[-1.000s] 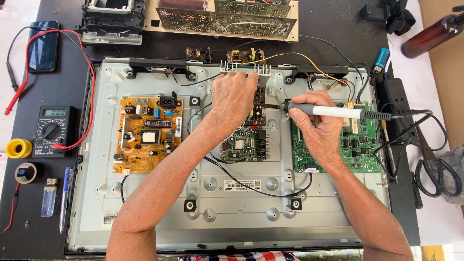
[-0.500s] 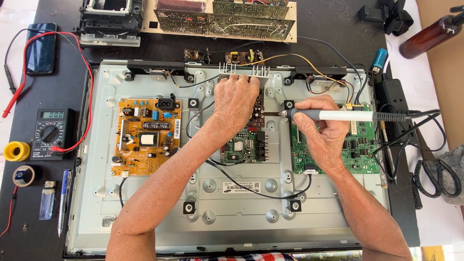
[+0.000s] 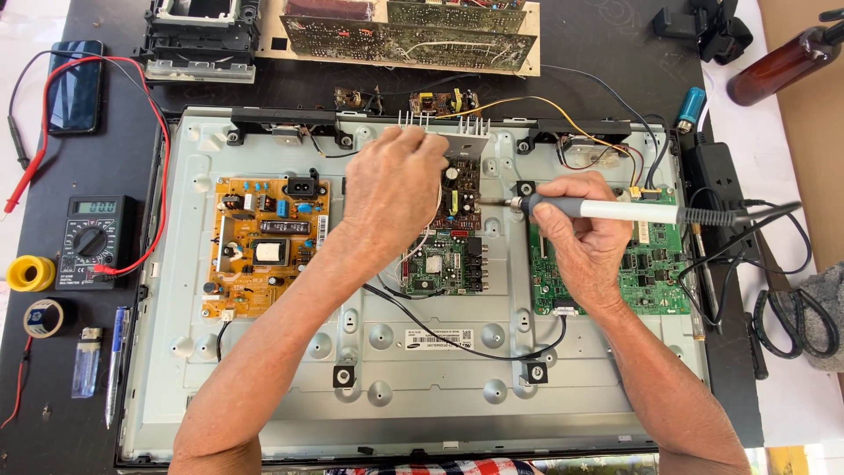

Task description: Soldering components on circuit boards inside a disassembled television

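Left hand [image 3: 400, 189] lies palm-down on the small dark circuit board [image 3: 459, 195] at centre, fingers curled together against it and the finned heatsink [image 3: 444, 134] at its 12 o'clock; whether they pinch anything I cannot tell. From my seat, going left to right: a black mat [image 3: 114, 176] carries a yellow solder spool [image 3: 29, 273], a digital multimeter [image 3: 92, 240] with red leads, and a phone [image 3: 74, 74] at 11 o'clock. On the mat sits the grey metal rear chassis of a flat-panel television [image 3: 290, 387], with an orange power-supply board [image 3: 264, 246] at its 9 o'clock. My right hand [image 3: 585, 237] is clamped round a soldering iron [image 3: 607, 209], tip touching the dark board's right edge, over a green main board [image 3: 646, 268] at 3 o'clock. Scissors [image 3: 796, 321] lie far right, a brown bottle [image 3: 787, 60] at 1 o'clock.
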